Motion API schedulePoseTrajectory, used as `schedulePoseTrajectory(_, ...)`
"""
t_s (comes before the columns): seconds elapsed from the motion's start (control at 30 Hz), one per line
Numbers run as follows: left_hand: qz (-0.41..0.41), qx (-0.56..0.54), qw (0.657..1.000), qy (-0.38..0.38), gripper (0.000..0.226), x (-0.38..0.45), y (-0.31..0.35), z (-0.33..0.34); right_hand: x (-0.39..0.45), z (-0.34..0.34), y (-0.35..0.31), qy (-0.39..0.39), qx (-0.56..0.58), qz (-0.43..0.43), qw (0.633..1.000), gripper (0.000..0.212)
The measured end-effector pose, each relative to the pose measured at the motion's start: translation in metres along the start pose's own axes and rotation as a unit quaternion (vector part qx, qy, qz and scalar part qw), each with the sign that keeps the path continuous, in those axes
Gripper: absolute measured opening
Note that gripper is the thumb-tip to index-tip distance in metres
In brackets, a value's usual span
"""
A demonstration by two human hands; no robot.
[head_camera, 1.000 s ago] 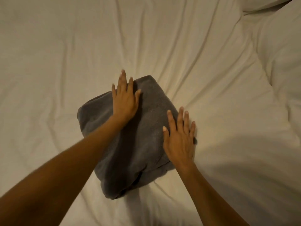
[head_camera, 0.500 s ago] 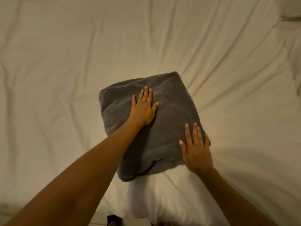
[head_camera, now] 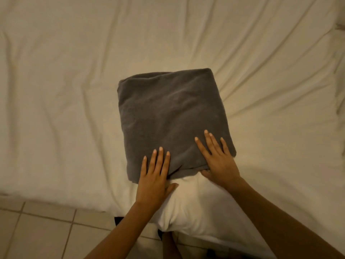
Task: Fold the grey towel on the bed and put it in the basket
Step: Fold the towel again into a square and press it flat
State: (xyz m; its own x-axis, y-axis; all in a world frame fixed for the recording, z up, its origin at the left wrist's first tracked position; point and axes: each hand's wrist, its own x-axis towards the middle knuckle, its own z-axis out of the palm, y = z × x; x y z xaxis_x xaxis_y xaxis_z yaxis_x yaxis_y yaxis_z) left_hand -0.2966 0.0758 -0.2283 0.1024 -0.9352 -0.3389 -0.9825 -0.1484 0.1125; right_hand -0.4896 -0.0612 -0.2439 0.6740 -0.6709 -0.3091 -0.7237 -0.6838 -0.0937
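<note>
The grey towel [head_camera: 168,113] lies folded into a thick square on the cream bed sheet [head_camera: 65,90], close to the bed's near edge. My left hand [head_camera: 153,180] rests flat on its near left corner, fingers spread on top and the thumb out on the sheet. At the near right corner is my right hand [head_camera: 218,161], fingers on top of the towel and the thumb tucked under its near edge. No basket is in view.
Pale floor tiles [head_camera: 46,230] show below the bed's near edge at lower left. A brighter white part of the bedding [head_camera: 196,212] hangs over that edge under my arms. The wrinkled sheet spreads wide around the towel.
Both hands slid back from the middle of the towel to its near corners. The view pulled back, so the bed edge and floor now show. The right thumb has gone under the towel's edge.
</note>
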Motion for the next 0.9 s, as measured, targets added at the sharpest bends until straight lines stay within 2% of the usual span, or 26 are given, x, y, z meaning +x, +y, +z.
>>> schedulePoseTrajectory(0.07, 0.002, 0.024, 1.0, 0.008, 0.099, -0.003, -0.01, 0.012, 0.0, 0.006, -0.009, 0.009, 0.003, 0.009, 1.0, 0.104)
schedulePoseTrajectory(0.1, -0.005, 0.029, 0.999, 0.017, 0.096, -0.001, -0.013, 0.015, 0.0, 0.009, -0.013, 0.027, -0.001, 0.016, 1.0, 0.102)
schedulePoseTrajectory(0.2, -0.035, 0.04, 0.997, 0.058, 0.076, 0.01, -0.01, 0.02, 0.001, 0.019, -0.019, 0.1, -0.047, 0.038, 0.993, 0.079)
schedulePoseTrajectory(0.27, -0.061, 0.048, 0.995, 0.064, 0.072, 0.018, -0.005, 0.022, 0.0, 0.026, -0.016, 0.126, -0.075, 0.038, 0.989, 0.072)
schedulePoseTrajectory(0.43, -0.09, 0.062, 0.99, 0.089, 0.077, 0.034, -0.001, 0.03, 0.006, 0.024, -0.005, 0.142, -0.106, 0.006, 0.984, 0.078)
schedulePoseTrajectory(0.6, -0.087, 0.073, 0.987, 0.115, 0.065, 0.037, -0.005, 0.032, 0.017, 0.018, -0.01, 0.125, -0.063, 0.028, 0.99, 0.082)
schedulePoseTrajectory(0.77, -0.085, 0.069, 0.988, 0.106, 0.079, 0.041, -0.009, 0.028, 0.014, 0.017, -0.016, 0.091, -0.004, 0.048, 0.995, 0.094)
schedulePoseTrajectory(0.9, -0.074, 0.074, 0.99, 0.098, 0.086, 0.038, -0.011, 0.025, 0.007, 0.013, -0.02, 0.081, 0.018, 0.062, 0.995, 0.095)
